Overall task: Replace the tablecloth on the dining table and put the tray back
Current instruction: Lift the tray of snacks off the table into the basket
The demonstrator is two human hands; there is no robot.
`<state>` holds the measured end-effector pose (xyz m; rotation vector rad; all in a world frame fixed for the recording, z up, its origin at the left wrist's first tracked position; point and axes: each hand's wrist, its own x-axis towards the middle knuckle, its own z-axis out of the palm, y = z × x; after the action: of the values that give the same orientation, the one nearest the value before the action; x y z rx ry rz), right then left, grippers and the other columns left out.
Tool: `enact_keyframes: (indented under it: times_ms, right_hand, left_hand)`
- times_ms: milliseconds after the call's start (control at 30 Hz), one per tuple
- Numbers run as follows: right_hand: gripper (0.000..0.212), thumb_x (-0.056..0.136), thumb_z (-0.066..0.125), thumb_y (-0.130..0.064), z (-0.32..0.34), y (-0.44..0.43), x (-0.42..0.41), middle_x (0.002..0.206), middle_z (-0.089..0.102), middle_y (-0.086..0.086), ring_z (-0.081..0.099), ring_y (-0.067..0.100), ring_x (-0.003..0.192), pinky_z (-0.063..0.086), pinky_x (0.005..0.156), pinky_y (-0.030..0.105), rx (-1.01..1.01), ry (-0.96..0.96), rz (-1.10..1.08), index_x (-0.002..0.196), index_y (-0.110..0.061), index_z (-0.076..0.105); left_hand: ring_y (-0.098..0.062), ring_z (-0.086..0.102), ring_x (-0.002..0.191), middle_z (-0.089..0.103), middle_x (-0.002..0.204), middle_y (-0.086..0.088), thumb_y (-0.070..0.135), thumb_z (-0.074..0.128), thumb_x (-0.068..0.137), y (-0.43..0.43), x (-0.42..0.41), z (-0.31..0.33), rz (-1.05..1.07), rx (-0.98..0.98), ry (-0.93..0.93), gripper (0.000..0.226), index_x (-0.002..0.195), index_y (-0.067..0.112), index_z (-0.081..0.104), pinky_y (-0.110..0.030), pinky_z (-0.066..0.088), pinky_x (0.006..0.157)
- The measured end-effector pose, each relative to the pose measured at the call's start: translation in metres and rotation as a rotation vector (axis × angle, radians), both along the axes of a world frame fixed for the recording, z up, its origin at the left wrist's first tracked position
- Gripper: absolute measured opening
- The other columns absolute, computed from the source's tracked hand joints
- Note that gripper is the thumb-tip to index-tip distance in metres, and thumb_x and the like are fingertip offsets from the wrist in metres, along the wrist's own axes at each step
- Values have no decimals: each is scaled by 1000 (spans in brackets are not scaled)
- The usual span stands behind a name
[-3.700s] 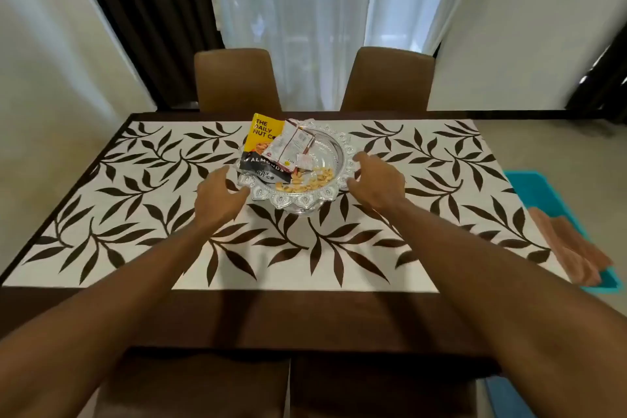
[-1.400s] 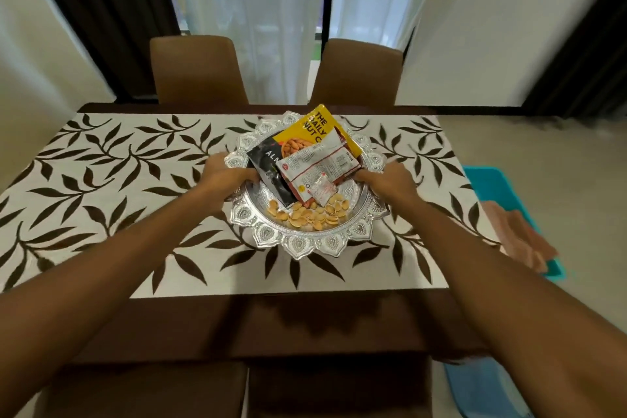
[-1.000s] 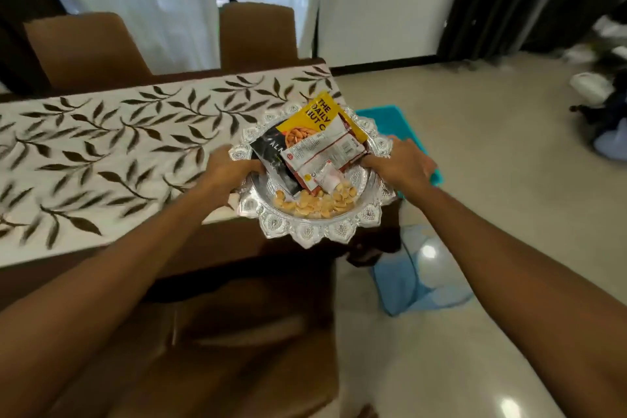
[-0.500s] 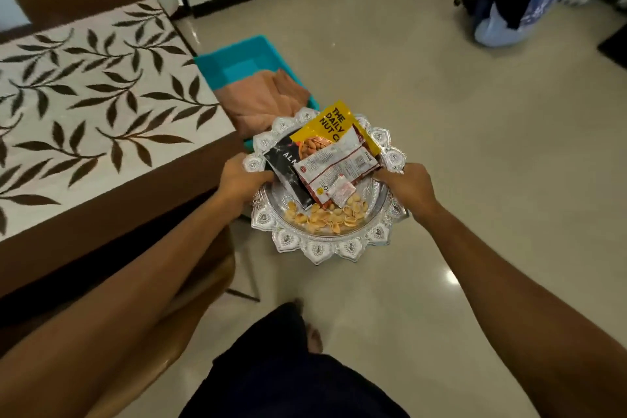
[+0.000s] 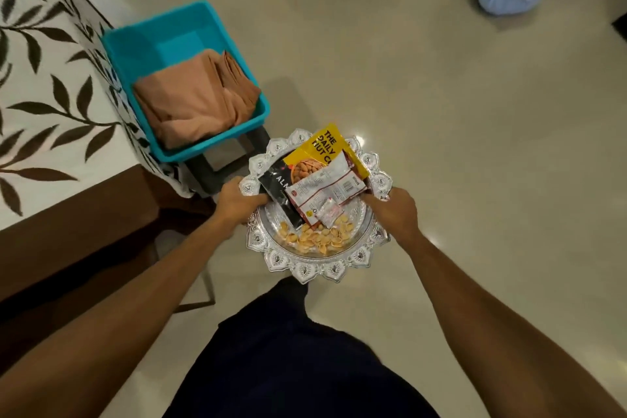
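The silver tray (image 5: 319, 269) is off the table (image 5: 68, 214) and held in the air above the pale floor (image 5: 441, 112), in front of the person's dark trousers (image 5: 298, 360) and just beside the table's corner. The left hand (image 5: 237, 202) grips the left side of its scalloped rim, the thumb lying over the top edge against a black packet (image 5: 280, 190), while the other fingers curl under the rim, out of sight. The right hand (image 5: 393, 210) grips the opposite side the same way: thumb inside the rim by the packets, the rest of the fingers wrapped beneath. So the tray sits between the two hands, roughly level. On it, a yellow packet (image 5: 327, 146) at the far side reads "THE DAILY NUT C", with the last word cut off, above a picture of almonds. The black packet shows the white letters "ALM". A white and red packet (image 5: 322, 188) lies across both; its print is too small to read. A small sachet (image 5: 329, 212) rests against it, and loose nut shells (image 5: 315, 236) are heaped in the near half. The tablecloth (image 5: 40, 95), white with dark leaves, covers the table on the left. Next to the table a blue tub (image 5: 163, 34) on a dark stool (image 5: 217, 166) holds a folded brownish cloth (image 5: 190, 102).
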<state>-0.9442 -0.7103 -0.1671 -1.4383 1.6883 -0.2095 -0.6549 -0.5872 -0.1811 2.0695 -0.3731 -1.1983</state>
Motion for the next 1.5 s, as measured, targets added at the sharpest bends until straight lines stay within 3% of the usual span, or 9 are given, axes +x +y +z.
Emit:
enact_keyframes:
  times_ms: [133,367,633,800,933,1167,1300,1400,1500]
  right_hand:
    - [31,77,81,-47,-9,-57,-8,73,72,-8,69,14,72,51,65,30,14,14,27,77,-18,71]
    - [14,83,80,-38,-10,-174,1,75,71,-13,67,6,71,45,61,26,-5,-67,151,83,-26,74]
    - [14,84,80,-35,-12,-332,15,74,68,-12,64,9,71,43,63,25,1,-74,423,84,-25,71]
    - [22,80,82,-35,-13,-415,33,67,64,-10,63,16,66,38,56,26,4,-35,553,69,-29,63]
    - [17,81,81,-33,-9,-458,67,70,64,-10,60,6,65,38,53,23,-6,-29,629,84,-19,71]
    - [20,80,81,-36,-11,-506,175,78,72,-8,67,11,73,48,63,28,3,-52,744,88,-19,74]
    - [14,81,81,-34,-3,-519,259,78,72,-11,67,9,75,49,66,28,-2,-54,814,85,-23,73]
    - [20,80,81,-36,5,-525,330,71,69,-9,65,13,68,43,60,28,-11,-61,861,75,-22,68]
    - [20,81,81,-36,12,-530,392,72,69,-7,65,14,69,42,58,28,-25,-50,915,77,-20,68]
  left_hand:
    - [-17,69,80,74,103,-6,7,87,70,-51,-10,-2,3,1,3,48,114,11,67,-25,52,60]
    - [-16,68,87,72,106,-8,3,87,72,-140,-19,2,121,-39,-13,52,118,4,63,-20,53,66]
    - [-2,57,71,63,85,8,-1,81,76,-238,-56,1,385,8,-68,40,108,11,60,-13,43,53]
    - [-10,61,74,63,86,6,-7,81,74,-283,-74,-4,509,-10,-66,45,110,10,60,-17,46,59]
    - [-13,66,78,71,98,-6,-1,85,71,-308,-63,-6,579,-12,-59,47,113,3,63,-20,49,61]
    - [-8,62,74,67,87,7,1,82,76,-339,7,-10,736,-76,-26,34,96,19,61,-19,49,58]
    - [-16,69,89,71,105,-1,4,84,75,-343,67,-6,780,-111,-44,45,114,15,65,-32,57,81]
    - [2,67,85,70,102,9,2,84,75,-344,118,2,815,-172,-48,52,118,21,60,-21,56,81]
    - [-6,67,86,73,105,2,4,84,76,-346,163,14,851,-191,-45,48,119,11,64,-30,59,83]
